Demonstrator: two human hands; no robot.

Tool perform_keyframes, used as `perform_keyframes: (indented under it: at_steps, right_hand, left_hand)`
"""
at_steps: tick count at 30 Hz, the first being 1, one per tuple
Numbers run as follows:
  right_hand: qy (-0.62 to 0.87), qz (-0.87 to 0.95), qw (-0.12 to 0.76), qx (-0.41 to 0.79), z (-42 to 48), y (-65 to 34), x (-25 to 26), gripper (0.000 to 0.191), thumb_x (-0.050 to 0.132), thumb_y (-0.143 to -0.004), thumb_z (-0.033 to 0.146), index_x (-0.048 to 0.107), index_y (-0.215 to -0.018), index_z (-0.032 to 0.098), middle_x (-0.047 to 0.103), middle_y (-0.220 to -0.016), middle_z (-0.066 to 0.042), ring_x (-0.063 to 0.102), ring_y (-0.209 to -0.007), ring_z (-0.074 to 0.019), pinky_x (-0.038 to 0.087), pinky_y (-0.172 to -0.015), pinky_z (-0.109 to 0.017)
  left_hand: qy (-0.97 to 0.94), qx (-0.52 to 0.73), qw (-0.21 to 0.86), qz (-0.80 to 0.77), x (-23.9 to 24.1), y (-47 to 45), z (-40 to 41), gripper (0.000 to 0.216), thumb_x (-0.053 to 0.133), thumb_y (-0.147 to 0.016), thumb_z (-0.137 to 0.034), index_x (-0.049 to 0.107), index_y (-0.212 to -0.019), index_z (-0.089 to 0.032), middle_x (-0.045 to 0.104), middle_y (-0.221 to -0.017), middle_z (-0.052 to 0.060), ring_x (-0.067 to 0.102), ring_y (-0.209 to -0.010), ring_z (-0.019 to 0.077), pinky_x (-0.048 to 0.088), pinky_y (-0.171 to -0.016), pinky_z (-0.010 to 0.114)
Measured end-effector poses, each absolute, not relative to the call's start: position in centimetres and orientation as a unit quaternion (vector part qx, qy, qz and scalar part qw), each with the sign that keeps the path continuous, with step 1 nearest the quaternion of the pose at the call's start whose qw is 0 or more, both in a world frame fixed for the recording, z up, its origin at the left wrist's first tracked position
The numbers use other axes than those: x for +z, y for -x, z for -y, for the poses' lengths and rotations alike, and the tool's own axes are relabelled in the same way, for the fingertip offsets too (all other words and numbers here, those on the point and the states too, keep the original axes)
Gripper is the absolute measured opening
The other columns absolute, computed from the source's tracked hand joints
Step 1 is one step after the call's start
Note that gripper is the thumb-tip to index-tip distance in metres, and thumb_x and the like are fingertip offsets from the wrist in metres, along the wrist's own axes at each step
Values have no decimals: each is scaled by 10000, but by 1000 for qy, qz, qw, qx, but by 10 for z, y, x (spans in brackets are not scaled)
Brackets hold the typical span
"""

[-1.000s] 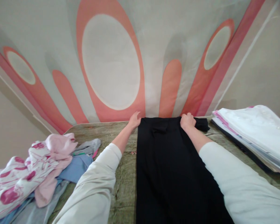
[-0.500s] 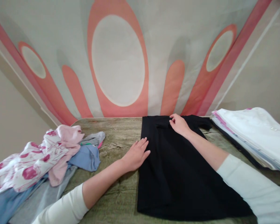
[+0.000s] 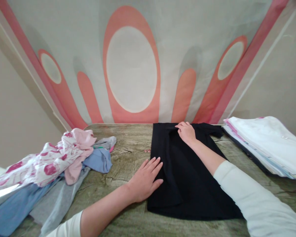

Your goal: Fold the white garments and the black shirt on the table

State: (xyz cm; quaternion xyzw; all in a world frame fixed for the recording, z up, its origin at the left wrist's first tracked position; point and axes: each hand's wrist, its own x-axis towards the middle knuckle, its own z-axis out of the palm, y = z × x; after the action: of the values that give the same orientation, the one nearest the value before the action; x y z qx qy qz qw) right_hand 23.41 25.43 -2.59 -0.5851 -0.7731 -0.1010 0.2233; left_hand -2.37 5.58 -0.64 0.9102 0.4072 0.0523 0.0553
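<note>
A black T-shirt (image 3: 194, 187) lies on the wood-patterned table, its left side folded inward and one short sleeve sticking out at the far right. My left hand (image 3: 148, 179) rests flat on the shirt's left folded edge, fingers spread. Near the far end of the shirt, my right hand (image 3: 186, 132) has its fingers bent and closed on the black fabric by the inner edge of the fold. The palm side of that hand is hidden.
Rumpled clothes (image 3: 54, 161), pink, white-patterned, blue and grey, are heaped at the left. A stack of folded clothes (image 3: 266, 141) with a white one on top stands at the right. Behind the table (image 3: 128, 138) rises a wall covering (image 3: 132, 69) with coral shapes.
My left hand has slid nearer along the shirt's left edge. My right hand has shifted slightly left, its fingers now at the fold. The camera view has moved a little.
</note>
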Motion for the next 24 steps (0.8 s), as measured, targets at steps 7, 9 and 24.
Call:
perform_keyframes:
  at_steps: [7, 9, 24]
  right_hand:
    - [617, 756, 204, -77, -240, -237, -29, 367, 452, -755, 79, 653, -1043, 185, 608, -1067, -84, 479, -982, -241, 399, -829, -358]
    - [586, 779, 216, -48, -228, -232, -26, 392, 430, -768, 76, 619, -1094, 181, 589, -1081, -80, 497, -989, -219, 407, -860, -340]
    - [468, 864, 187, -17, -185, -213, -37, 410, 371, -886, 241, 489, -1275, 191, 466, -1333, -74, 405, -1202, -224, 345, -976, -394]
  left_hand:
    - [-923, 66, 114, -360, 13, 25, -38, 408, 404, -917, -349, 408, -1310, -238, 373, -1405, 59, 288, -1311, 217, 166, -1095, 447]
    - [-918, 86, 141, -359, 17, 24, -32, 376, 442, -900, -360, 475, -1253, -236, 439, -1350, 62, 362, -1261, 214, 238, -1073, 410]
    - [-911, 106, 162, -364, 22, 19, -24, 669, 657, -665, -530, 480, -1228, -216, 461, -1244, 99, 433, -1114, 272, 346, -959, 412]
